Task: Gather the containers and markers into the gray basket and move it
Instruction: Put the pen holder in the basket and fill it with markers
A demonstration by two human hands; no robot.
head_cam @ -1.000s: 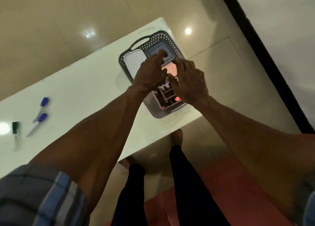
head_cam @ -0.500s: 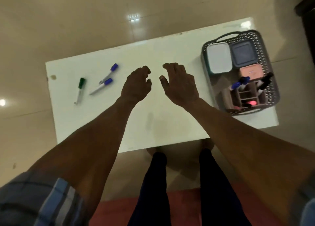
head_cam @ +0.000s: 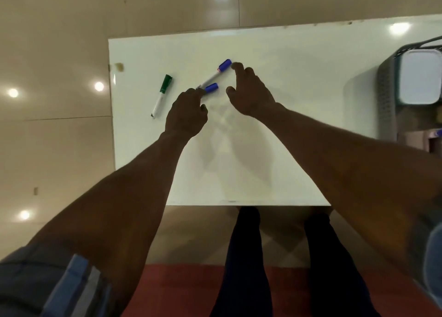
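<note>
Two blue-capped markers lie on the white table [head_cam: 299,82] left of centre. My left hand [head_cam: 186,112] is curled over the barrel of the nearer blue marker [head_cam: 212,87], fingertips closed on it; only its cap shows. My right hand [head_cam: 250,94] is spread open, index fingertip just beside the cap of the farther blue marker [head_cam: 224,65]. A green-capped marker [head_cam: 162,94] lies alone further left. The gray basket [head_cam: 386,89] stands at the right edge of view, cut off, with a white-lidded container [head_cam: 421,75] inside.
The table's near edge runs just above my legs [head_cam: 246,257], and its left edge lies just beyond the green marker. A glossy tiled floor surrounds the table, with a red mat [head_cam: 179,290] under my feet.
Both hands left the basket and travelled left across the table to the blue markers. My view swung left, so the basket slid to the right edge.
</note>
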